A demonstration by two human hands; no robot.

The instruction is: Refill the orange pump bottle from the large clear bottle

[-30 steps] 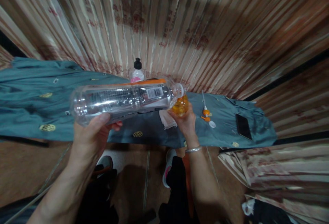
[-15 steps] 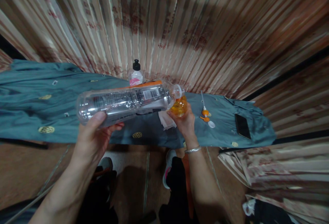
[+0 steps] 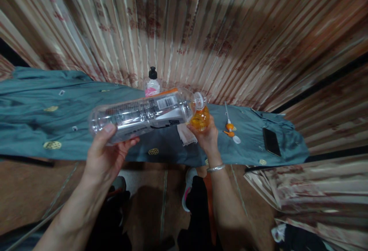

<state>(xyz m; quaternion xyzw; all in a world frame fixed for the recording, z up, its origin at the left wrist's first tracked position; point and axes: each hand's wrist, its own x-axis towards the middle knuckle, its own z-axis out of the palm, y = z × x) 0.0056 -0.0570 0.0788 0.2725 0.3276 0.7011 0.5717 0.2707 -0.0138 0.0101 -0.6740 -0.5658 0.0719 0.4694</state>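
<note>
The left hand (image 3: 107, 155) grips the base end of a large clear bottle (image 3: 143, 114), holding it almost level with its open neck tipped over a small orange bottle (image 3: 200, 117). The right hand (image 3: 205, 137) wraps around that small orange bottle, which stands on the teal-covered surface (image 3: 43, 105). Just left of it lies a crumpled white tissue (image 3: 186, 134). To the right rest an orange pump head (image 3: 230, 129) and, farther right, a dark phone (image 3: 271, 141). A black-capped bottle (image 3: 151, 83) stands far behind, by the curtain (image 3: 201, 24).

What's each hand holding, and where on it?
Left hand: clear bottle, near its base. Right hand: orange bottle, around its body.
</note>
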